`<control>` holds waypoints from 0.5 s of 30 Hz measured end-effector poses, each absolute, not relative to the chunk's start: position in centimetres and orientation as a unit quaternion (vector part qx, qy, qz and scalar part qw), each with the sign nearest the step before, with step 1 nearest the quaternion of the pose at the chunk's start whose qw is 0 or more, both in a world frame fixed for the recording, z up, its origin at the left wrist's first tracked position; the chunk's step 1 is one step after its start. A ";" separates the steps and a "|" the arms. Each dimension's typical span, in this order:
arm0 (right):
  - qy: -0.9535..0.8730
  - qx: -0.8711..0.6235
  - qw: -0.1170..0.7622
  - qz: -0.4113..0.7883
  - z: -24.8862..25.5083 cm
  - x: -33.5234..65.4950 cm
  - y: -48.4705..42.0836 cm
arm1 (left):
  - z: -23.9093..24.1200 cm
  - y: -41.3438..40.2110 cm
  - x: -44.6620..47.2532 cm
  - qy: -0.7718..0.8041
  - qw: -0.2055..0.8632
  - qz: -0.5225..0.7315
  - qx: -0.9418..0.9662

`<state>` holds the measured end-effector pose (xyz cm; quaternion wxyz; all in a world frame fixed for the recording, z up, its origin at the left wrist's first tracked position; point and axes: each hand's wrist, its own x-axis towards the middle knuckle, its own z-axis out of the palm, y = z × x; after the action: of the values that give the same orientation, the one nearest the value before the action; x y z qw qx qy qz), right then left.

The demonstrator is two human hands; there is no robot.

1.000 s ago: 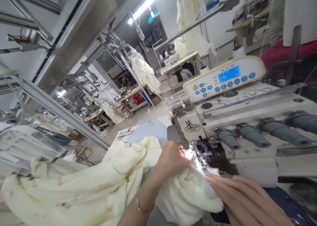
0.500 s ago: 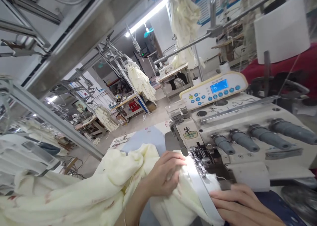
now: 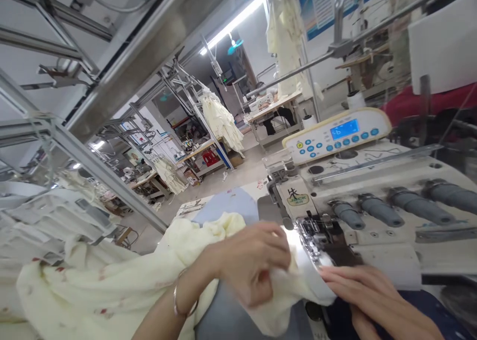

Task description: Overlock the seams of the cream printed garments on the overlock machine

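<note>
A cream fabric piece [image 3: 274, 310] with a smooth pale band [image 3: 311, 275] lies at the presser foot [image 3: 311, 243] of a white overlock sewing machine [image 3: 298, 196]. My left hand [image 3: 257, 263], with a silver bangle at the wrist, is curled over the fabric left of the foot, its fingers bent and slightly blurred. Close to the foot's front, my right hand [image 3: 376, 297] has its fingers together on the band's edge, the thumb tucked below. A lamp brightens the cloth by the needle, which I cannot make out. More cream fabric [image 3: 122, 290], with small red prints, is heaped to the left.
The machine's control panel [image 3: 337, 133] has a lit blue screen. Grey tubular covers [image 3: 406, 208] project from its front. A sloping metal rail [image 3: 149, 51] crosses overhead, and hanging garments [image 3: 219, 121] and other sewing tables [image 3: 274, 106] stand beyond. White plastic hangers [image 3: 63, 215] are at left.
My left hand has risen and turned, curling more over the fabric. My right hand stays by the band, whose visible length before the foot is shorter. The view has shifted slightly left.
</note>
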<state>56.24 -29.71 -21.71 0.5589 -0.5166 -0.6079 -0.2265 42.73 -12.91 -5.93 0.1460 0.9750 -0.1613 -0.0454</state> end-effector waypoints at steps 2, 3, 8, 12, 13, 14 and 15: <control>-0.606 -0.544 0.538 -0.220 -20.2 56.5 -29.5 | -5.2 -15.4 41.3 -0.178 0.199 -0.110 0.957; -0.599 -0.555 0.536 -0.213 -19.4 56.4 -29.4 | -5.2 -16.5 40.7 -0.181 0.199 -0.127 0.955; -0.608 -0.554 0.539 -0.179 -17.8 54.2 -29.9 | -6.3 -18.7 39.6 -0.129 0.184 -0.062 0.972; -0.601 -0.571 0.532 -0.172 -20.0 52.1 -31.9 | -8.0 -17.2 40.5 -0.102 0.202 0.064 0.972; -0.594 -0.577 0.533 -0.175 -20.6 51.8 -32.3 | -8.8 -16.6 40.9 -0.118 0.193 0.081 0.971; -0.586 -0.579 0.537 -0.181 -21.1 51.5 -32.5 | -9.6 -16.0 41.1 -0.135 0.181 0.095 0.969; -0.580 -0.577 0.543 -0.188 -21.6 51.3 -32.7 | -10.4 -15.5 41.4 -0.144 0.166 0.108 0.970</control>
<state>51.34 -32.68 -21.55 0.5431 -0.5770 -0.5804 -0.1880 41.40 -15.49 -10.44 0.1659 0.9697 -0.1436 0.1078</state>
